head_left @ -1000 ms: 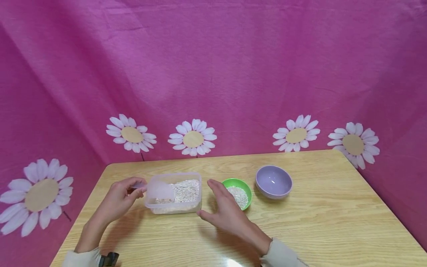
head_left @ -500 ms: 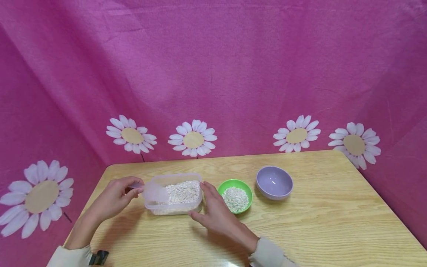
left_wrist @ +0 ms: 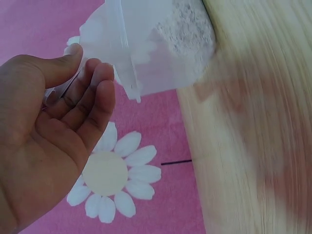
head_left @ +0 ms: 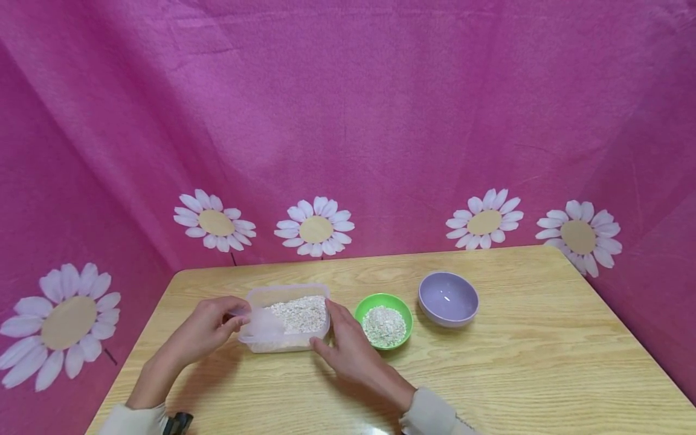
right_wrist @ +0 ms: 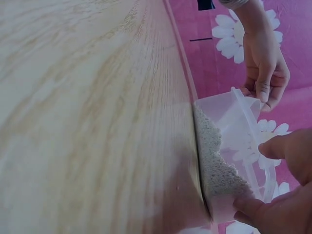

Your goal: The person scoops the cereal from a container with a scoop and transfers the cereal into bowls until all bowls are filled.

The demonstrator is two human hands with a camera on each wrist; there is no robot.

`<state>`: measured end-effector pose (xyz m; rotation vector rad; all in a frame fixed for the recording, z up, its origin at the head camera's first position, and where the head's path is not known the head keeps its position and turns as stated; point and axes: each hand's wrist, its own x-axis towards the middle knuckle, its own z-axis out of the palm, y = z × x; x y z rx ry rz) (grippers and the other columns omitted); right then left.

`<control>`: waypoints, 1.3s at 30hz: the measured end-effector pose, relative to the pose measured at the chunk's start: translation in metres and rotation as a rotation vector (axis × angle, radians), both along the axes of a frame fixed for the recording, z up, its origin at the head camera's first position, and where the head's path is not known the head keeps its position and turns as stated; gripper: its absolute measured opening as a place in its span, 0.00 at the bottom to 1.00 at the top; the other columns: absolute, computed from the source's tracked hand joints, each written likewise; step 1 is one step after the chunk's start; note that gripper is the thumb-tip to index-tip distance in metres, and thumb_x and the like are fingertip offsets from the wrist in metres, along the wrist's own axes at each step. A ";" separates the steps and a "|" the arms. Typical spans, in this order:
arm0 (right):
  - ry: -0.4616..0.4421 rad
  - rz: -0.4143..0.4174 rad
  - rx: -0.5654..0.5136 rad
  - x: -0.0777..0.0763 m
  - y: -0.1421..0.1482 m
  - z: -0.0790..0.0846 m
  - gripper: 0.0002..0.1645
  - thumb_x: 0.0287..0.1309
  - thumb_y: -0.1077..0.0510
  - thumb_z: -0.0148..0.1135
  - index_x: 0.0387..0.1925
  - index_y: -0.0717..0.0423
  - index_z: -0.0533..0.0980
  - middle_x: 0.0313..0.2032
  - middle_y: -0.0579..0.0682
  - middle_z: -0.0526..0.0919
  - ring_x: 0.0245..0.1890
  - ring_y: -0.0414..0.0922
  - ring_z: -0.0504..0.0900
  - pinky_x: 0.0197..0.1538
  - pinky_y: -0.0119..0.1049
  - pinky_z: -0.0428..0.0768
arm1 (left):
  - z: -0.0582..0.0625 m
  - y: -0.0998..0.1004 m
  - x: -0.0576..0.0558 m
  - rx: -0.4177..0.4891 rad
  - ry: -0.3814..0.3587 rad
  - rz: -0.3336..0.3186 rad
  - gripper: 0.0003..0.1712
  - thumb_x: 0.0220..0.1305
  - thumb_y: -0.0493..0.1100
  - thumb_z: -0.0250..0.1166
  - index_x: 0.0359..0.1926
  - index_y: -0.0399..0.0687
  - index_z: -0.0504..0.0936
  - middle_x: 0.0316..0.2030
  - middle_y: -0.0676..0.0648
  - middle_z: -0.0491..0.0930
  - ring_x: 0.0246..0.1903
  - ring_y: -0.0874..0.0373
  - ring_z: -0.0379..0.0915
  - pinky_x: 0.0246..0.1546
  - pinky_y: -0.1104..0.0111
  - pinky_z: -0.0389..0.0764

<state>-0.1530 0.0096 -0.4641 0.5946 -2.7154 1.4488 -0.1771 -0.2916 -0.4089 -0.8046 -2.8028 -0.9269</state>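
Right hand (head_left: 353, 347) has moved left: one second earlier its index finger stood clear of the tub (head_left: 288, 346) and the hand covered part of the green bowl (head_left: 375, 300); now it touches the tub's right end and the bowl shows almost whole. Left hand (head_left: 203, 326) and scoop (head_left: 267, 324) have shifted slightly right since the middle frame.

Left hand pose: at lower left of the head view, wrist bent, hand directed right, fingers curled toward the thumb. Grip: thumb and fingers pinch the scoop's handle.

Right hand pose: at lower centre, pointing to upper left, thumb spread from the fingers. Grip: fingers extended, resting against the tub, not curled round it.

Tub: translucent, upright on the table (head_left: 516, 356), left of centre. It contains pale flakes (head_left: 307, 311); the right wrist view shows them heaped deeper toward the right hand. Green bowl: right of the tub, holds a mound of similar flakes. Purple bowl (head_left: 447, 296): upright, farther right, no contents visible.

Scoop position: extends right from the left hand's pinch, its blade within the tub's left part. Contact between blade and flakes cannot be determined.
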 end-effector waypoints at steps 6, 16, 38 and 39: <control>0.007 -0.008 -0.016 0.000 -0.001 -0.001 0.48 0.70 0.58 0.69 0.80 0.73 0.57 0.76 0.67 0.69 0.76 0.60 0.70 0.79 0.54 0.68 | -0.005 0.015 -0.001 0.026 -0.038 -0.010 0.03 0.72 0.33 0.69 0.39 0.44 0.86 0.26 0.58 0.77 0.26 0.71 0.67 0.26 0.73 0.73; 0.018 -0.007 -0.020 0.000 -0.004 -0.002 0.46 0.70 0.59 0.69 0.79 0.74 0.58 0.74 0.68 0.71 0.76 0.60 0.71 0.78 0.55 0.70 | -0.021 0.043 -0.003 0.110 -0.095 0.027 0.02 0.73 0.36 0.69 0.42 0.41 0.86 0.28 0.54 0.79 0.28 0.69 0.71 0.29 0.73 0.75; 0.009 -0.025 0.002 0.008 0.010 0.009 0.48 0.67 0.54 0.73 0.79 0.68 0.61 0.73 0.64 0.73 0.68 0.59 0.78 0.74 0.57 0.75 | -0.029 0.042 0.001 0.221 -0.108 0.112 0.07 0.72 0.33 0.69 0.49 0.36 0.87 0.32 0.46 0.88 0.31 0.63 0.83 0.33 0.71 0.83; 0.012 -0.027 0.000 0.009 0.013 0.011 0.48 0.67 0.54 0.73 0.79 0.68 0.61 0.73 0.64 0.73 0.67 0.59 0.79 0.73 0.58 0.75 | -0.030 0.041 0.002 0.227 -0.102 0.121 0.08 0.72 0.33 0.69 0.50 0.36 0.86 0.33 0.45 0.89 0.31 0.62 0.84 0.34 0.71 0.84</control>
